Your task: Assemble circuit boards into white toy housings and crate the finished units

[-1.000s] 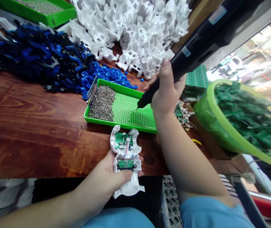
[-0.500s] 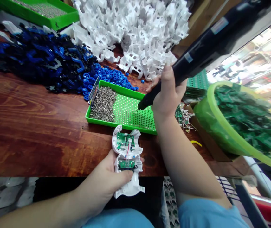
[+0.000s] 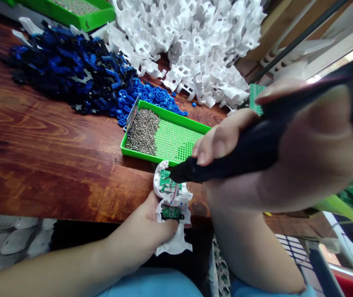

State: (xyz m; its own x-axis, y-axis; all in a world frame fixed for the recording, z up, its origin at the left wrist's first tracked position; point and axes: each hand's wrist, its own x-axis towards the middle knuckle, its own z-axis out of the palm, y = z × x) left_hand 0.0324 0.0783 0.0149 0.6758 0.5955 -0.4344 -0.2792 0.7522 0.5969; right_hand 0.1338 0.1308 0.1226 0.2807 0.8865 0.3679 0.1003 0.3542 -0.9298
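My left hand (image 3: pixel 151 231) is closed around a white plastic housing (image 3: pixel 176 244), its thumb lying across the lower half. Inside the upper half sits a green circuit board (image 3: pixel 164 180); a smaller board (image 3: pixel 170 212) is in the lower half, with thin wires running between the halves. My right hand (image 3: pixel 235 140) grips a black electric screwdriver (image 3: pixel 244 154), slanting down to the left. Its tip is at the upper board; whether a screw is on it I cannot tell. Just behind the housing lies a green perforated tray (image 3: pixel 160 159) with small metal screws (image 3: pixel 142 132) heaped at its left end.
Blue and black plastic parts (image 3: pixel 71 74) are piled at the left, with small blue pieces (image 3: pixel 151 99) beside them. White plastic shells (image 3: pixel 195 41) form a big heap behind. A second green tray (image 3: pixel 94 18) stands at the back left. At right is a yellow-green tub (image 3: pixel 346 210) with green boards.
My right hand has brought the screwdriver from over the tray down and toward me, its tip now at the upper board. My left hand still holds the housing. The view has shifted slightly.
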